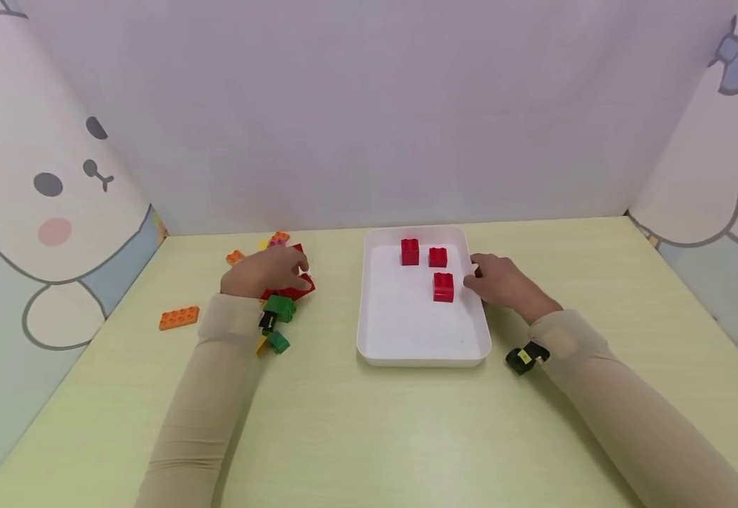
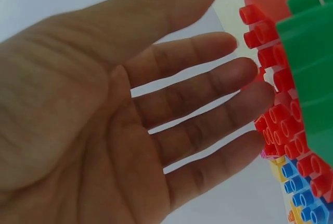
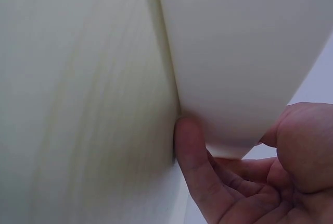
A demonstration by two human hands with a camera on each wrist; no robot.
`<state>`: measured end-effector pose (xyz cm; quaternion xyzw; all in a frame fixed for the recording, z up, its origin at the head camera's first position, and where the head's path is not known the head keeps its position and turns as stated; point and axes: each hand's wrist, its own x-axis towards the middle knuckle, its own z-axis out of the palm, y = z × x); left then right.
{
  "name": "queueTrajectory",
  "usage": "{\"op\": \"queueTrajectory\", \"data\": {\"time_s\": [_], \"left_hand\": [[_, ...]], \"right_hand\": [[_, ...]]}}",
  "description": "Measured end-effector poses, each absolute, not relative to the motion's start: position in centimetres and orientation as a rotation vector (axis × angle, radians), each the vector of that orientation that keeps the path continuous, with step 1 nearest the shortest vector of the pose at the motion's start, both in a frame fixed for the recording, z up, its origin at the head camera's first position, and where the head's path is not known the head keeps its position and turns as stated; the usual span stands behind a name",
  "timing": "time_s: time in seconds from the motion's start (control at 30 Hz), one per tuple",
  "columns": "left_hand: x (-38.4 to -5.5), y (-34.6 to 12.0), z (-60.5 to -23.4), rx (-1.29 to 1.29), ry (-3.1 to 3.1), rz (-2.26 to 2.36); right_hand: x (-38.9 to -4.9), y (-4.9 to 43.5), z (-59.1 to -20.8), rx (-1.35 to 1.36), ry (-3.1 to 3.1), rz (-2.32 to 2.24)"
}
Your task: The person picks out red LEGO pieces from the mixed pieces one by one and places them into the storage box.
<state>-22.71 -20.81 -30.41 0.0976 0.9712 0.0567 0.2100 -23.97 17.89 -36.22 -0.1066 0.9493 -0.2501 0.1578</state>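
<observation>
My left hand (image 1: pixel 266 272) is over a pile of toy building bricks, fingers apart and nearly straight. In the left wrist view its fingertips lie at red bricks (image 2: pixel 283 78), with nothing in the palm; whether they touch cannot be told. Green bricks (image 1: pixel 280 307) lie just nearer than that hand. My right hand (image 1: pixel 499 281) holds the right rim of a white tray (image 1: pixel 401 331), its thumb at the rim and fingers against the outer wall (image 3: pixel 234 52). Inside the tray sit a tall red brick (image 1: pixel 410 252), a small red brick (image 1: pixel 437 257) and another red brick (image 1: pixel 443 287).
An orange flat brick (image 1: pixel 178 317) lies left of the pile, and a small orange brick (image 1: pixel 235 257) behind it. Blue bricks (image 2: pixel 302 193) show in the left wrist view. A pale curtain (image 1: pixel 375 127) closes off the table's back.
</observation>
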Motion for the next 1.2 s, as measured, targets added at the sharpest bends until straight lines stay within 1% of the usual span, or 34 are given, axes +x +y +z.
{"op": "queueTrajectory", "data": {"time_s": [0.1, 0.23, 0.53, 0.9, 1.2], "left_hand": [[-22.6, -20.8, -30.5, 0.205, 2.682, 0.156], [-22.6, -20.7, -30.5, 0.184, 2.677, 0.153], [-22.5, -19.4, -30.6, 0.278, 2.663, 0.184], [-22.1, -17.8, -30.9, 0.214, 2.621, 0.166], [-22.4, -16.8, -32.0, 0.312, 2.593, 0.072]], "right_hand": [[-24.0, 17.8, -36.3, -0.299, 2.713, -0.722], [-24.1, 17.8, -36.4, -0.289, 2.710, -0.727], [-24.0, 17.8, -36.4, -0.287, 2.704, -0.732], [-24.1, 17.8, -36.7, -0.279, 2.702, -0.735], [-24.2, 17.8, -36.6, -0.265, 2.690, -0.740]]}}
